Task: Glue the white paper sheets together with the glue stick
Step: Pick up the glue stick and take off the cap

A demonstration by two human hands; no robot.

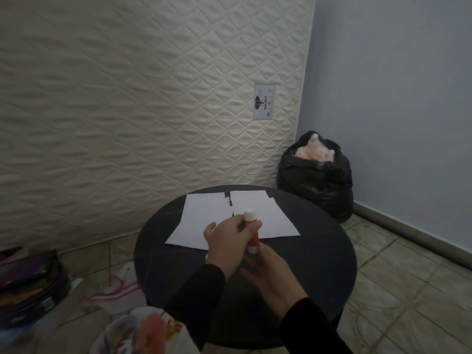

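We are seeing two white paper sheets [231,217] lying flat, side by side and overlapping at their inner edges, on the far half of the round black table. The red-and-white glue stick [251,231] is standing nearly upright just above their near edge, white end uppermost.

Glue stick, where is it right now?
In the head view, the glue stick is held upright in both hands, left hand and right hand, above the near edge of the papers on the round black table.
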